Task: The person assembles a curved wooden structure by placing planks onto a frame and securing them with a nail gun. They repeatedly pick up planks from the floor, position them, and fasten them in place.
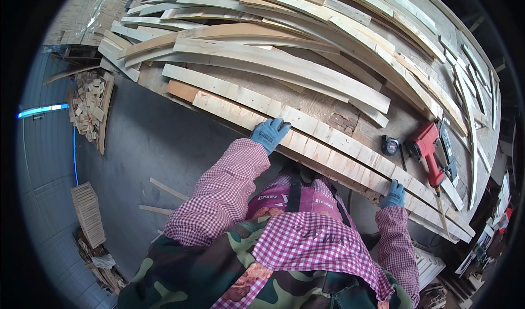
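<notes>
Two long pale wooden strips lie side by side along the near edge of the table. My left hand (268, 135), in a blue work glove, grips the nearer wooden strip (322, 155) left of its middle, fingers bent over its top. Toward the right end of that same strip, my right hand (392, 194), also gloved in blue, is closed over it. A narrow gap runs between it and the farther strip (235, 93). To the right on the table are a red nail gun (429, 142) and a black tape measure (390, 145).
Many loose wooden slats (262, 52) overlap across the far part of the table (314, 102). A thin hose (443, 217) runs from the nail gun over the near edge. On the floor at left stand a heap of wood offcuts (87, 106) and a slatted bundle (88, 213).
</notes>
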`<state>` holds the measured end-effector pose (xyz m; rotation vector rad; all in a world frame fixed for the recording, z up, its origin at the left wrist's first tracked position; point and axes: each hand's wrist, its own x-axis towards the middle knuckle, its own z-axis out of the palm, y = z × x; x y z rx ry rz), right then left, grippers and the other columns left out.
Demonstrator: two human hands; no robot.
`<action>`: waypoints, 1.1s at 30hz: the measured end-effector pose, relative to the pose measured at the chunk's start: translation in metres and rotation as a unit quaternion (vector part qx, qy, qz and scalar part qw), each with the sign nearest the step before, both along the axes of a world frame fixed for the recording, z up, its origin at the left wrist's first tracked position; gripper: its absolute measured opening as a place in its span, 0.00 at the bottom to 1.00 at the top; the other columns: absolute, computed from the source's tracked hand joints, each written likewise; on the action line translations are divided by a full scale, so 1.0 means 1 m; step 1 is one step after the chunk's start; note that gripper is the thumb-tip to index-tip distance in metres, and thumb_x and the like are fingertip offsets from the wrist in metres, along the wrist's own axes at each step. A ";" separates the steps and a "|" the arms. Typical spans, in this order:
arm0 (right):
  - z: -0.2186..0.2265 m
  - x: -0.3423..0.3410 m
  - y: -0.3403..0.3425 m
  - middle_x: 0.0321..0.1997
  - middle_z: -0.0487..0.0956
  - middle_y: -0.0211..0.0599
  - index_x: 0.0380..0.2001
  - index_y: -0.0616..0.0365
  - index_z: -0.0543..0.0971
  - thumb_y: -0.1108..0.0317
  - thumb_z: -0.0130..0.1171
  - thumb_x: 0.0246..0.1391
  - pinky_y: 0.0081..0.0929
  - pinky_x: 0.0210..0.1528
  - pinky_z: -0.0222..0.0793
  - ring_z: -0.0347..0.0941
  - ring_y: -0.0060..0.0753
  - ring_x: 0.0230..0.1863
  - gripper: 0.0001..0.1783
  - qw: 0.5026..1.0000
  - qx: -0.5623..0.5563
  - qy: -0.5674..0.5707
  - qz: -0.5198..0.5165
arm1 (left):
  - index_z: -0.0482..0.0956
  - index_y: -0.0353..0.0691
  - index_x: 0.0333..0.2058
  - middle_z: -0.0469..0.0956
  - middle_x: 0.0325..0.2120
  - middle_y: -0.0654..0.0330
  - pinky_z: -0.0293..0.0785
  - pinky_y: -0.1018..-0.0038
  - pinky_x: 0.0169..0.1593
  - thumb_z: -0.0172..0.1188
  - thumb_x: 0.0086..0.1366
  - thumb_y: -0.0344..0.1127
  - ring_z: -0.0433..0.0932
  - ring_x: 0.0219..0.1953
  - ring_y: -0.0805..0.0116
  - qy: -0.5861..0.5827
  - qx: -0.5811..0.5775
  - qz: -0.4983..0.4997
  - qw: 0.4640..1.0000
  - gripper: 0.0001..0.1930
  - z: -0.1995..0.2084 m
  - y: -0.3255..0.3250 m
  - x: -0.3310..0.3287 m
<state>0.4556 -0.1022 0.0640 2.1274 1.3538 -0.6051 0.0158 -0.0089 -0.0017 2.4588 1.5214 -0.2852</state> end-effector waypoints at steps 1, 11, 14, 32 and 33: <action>0.000 0.001 -0.004 0.58 0.61 0.50 0.58 0.57 0.59 0.65 0.69 0.37 0.38 0.58 0.64 0.61 0.53 0.58 0.44 1.000 0.013 0.013 0.013 | 0.59 0.54 0.60 0.63 0.51 0.56 0.69 0.63 0.52 0.66 0.47 0.35 0.68 0.50 0.56 0.008 -0.074 0.009 0.997 0.39 0.018 0.004 0.003; 0.013 0.006 -0.022 0.63 0.59 0.52 0.62 0.57 0.55 0.60 0.70 0.36 0.39 0.60 0.61 0.59 0.52 0.62 0.50 0.997 0.045 0.017 0.056 | 0.53 0.44 0.63 0.61 0.56 0.52 0.61 0.62 0.59 0.63 0.53 0.48 0.64 0.55 0.53 -0.232 0.088 0.144 0.958 0.42 0.029 -0.061 -0.018; 0.022 0.011 -0.024 0.56 0.65 0.47 0.60 0.54 0.59 0.57 0.69 0.37 0.44 0.53 0.65 0.64 0.51 0.55 0.47 0.987 0.058 -0.004 0.146 | 0.56 0.43 0.61 0.63 0.54 0.51 0.65 0.63 0.56 0.67 0.51 0.43 0.66 0.53 0.51 -0.276 0.112 0.286 0.911 0.41 0.032 -0.118 -0.021; -0.020 -0.065 0.231 0.67 0.53 0.53 0.68 0.40 0.40 0.55 0.74 0.33 0.48 0.66 0.51 0.51 0.58 0.66 0.65 0.940 0.161 0.101 0.282 | 0.68 0.36 0.49 0.71 0.41 0.55 0.74 0.69 0.33 0.68 0.50 0.33 0.76 0.32 0.65 -0.278 0.119 0.940 0.155 0.28 -0.029 -0.674 0.270; -0.026 -0.073 0.232 0.67 0.52 0.52 0.68 0.40 0.40 0.55 0.74 0.34 0.47 0.66 0.52 0.52 0.58 0.65 0.65 0.948 0.125 0.088 0.277 | 0.69 0.37 0.48 0.72 0.40 0.55 0.74 0.68 0.34 0.68 0.51 0.34 0.75 0.33 0.66 -0.262 0.201 0.938 0.105 0.26 -0.042 -0.708 0.304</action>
